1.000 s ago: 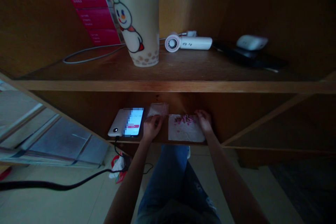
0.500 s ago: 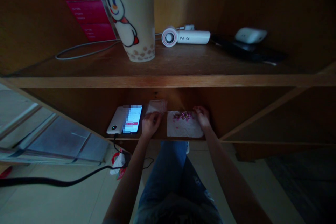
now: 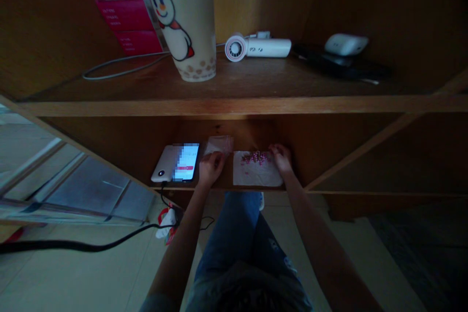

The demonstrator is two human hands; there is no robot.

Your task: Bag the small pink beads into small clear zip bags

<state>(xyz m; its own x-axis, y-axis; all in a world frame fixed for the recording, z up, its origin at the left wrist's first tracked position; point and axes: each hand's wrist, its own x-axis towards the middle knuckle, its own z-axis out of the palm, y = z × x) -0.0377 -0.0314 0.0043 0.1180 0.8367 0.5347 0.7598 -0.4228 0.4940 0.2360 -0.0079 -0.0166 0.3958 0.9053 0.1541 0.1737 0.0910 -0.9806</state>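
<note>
On the lower shelf, a white sheet [image 3: 258,175] that looks like paper or tissue carries a heap of small pink and dark beads or bits [image 3: 256,157]. My right hand [image 3: 282,158] rests at the sheet's right edge, its thumb and fingers pinched close to the heap. Whatever sits between those fingertips is too small to make out. My left hand [image 3: 211,167] lies to the left of the sheet, fingers curled in, against the near side of some clear flat packets [image 3: 219,144]. Its fingertips are partly hidden, so what they hold does not show.
Left of my left hand lie a lit phone [image 3: 187,163] and a white power bank [image 3: 164,165] with a cable. The shelf above holds a bubble tea cup [image 3: 193,24], a small white fan [image 3: 258,48], a white case [image 3: 345,45] and a pink box [image 3: 124,9].
The whole view has shifted slightly, with the shelves a little higher in the picture. Both hands stay in nearly the same places with their fingers closed.
</note>
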